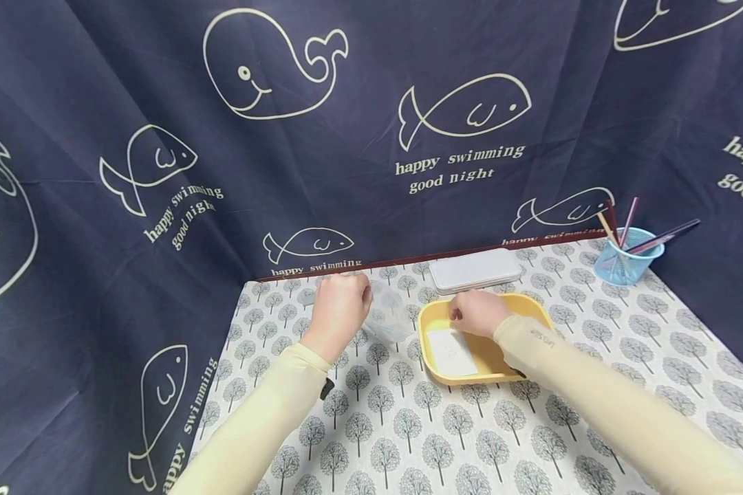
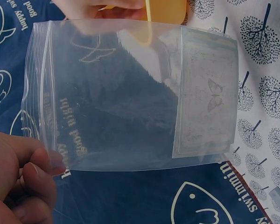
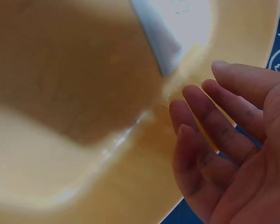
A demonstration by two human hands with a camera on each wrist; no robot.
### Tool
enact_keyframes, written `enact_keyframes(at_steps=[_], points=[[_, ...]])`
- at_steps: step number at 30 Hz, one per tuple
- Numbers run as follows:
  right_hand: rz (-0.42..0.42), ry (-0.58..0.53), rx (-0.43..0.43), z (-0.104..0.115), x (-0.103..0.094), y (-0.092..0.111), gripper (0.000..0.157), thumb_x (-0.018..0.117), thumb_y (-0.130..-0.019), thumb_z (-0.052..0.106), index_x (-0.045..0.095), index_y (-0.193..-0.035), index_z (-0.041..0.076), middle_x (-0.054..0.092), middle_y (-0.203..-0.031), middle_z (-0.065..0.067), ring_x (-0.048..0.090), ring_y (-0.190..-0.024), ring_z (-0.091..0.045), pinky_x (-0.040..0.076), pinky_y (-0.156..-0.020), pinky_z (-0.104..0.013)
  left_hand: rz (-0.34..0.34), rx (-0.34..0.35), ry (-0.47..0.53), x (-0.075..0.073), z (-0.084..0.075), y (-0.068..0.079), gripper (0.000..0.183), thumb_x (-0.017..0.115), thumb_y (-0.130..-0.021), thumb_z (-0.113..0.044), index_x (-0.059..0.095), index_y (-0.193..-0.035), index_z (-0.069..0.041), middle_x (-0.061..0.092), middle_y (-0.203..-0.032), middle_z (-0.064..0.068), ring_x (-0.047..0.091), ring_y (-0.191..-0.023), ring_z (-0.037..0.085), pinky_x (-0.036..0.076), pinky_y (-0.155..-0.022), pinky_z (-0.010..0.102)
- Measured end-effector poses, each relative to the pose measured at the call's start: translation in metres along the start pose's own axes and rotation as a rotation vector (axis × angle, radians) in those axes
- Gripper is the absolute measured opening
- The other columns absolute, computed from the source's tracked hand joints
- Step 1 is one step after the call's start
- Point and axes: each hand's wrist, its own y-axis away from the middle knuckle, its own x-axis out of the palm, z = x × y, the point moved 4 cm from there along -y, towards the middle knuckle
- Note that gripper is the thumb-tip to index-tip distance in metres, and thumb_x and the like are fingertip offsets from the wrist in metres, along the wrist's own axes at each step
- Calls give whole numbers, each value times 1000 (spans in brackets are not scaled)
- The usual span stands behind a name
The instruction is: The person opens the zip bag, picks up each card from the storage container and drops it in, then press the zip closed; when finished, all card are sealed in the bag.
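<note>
My left hand (image 1: 339, 313) pinches a clear zip-top bag (image 2: 116, 107) by a corner near its zip edge. Inside the bag, at the end away from the zip, lie pale paper cards (image 2: 207, 95) with a butterfly print. My right hand (image 1: 479, 313) is over the yellow tray (image 1: 430, 371), its fingers (image 3: 219, 121) loosely bent with nothing between them. In the tray's left part lies a stack of white paper (image 1: 450, 352), also partly visible at the top of the right wrist view.
Behind the tray lies a white flat case (image 1: 475, 269). At the back right stands a blue mesh pen cup (image 1: 625, 265) with several pens. A small grey item (image 1: 308, 299) lies left of the left hand. A dark blue curtain (image 1: 359, 185) hangs behind the tree-patterned tablecloth.
</note>
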Motion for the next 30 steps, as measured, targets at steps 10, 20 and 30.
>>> enact_keyframes(at_steps=[10, 20, 30], points=[[150, 103, 41, -1, 20, -1, 57, 97, -63, 50, 75, -101, 15, 72, -93, 4, 66, -83, -20, 57, -78, -47, 12, -21, 9, 0, 3, 1, 9, 81, -85, -6, 76, -78, -8, 74, -71, 5, 69, -62, 29, 58, -60, 42], [151, 203, 3, 12, 20, 4, 54, 101, -55, 43, 57, -77, 20, 59, -77, 9, 59, -74, -16, 56, -74, -43, 29, -26, 13, -2, 3, 2, 9, 81, -86, -6, 76, -79, -8, 73, -71, 6, 69, -62, 28, 59, -61, 40], [146, 185, 12, 11, 17, 4, 51, 99, -64, 39, 61, -87, 15, 60, -77, 5, 62, -75, -20, 58, -73, -45, 17, -19, 14, -2, 3, 2, 10, 81, -86, -5, 75, -78, -8, 73, -69, 5, 69, -60, 28, 58, -60, 42]])
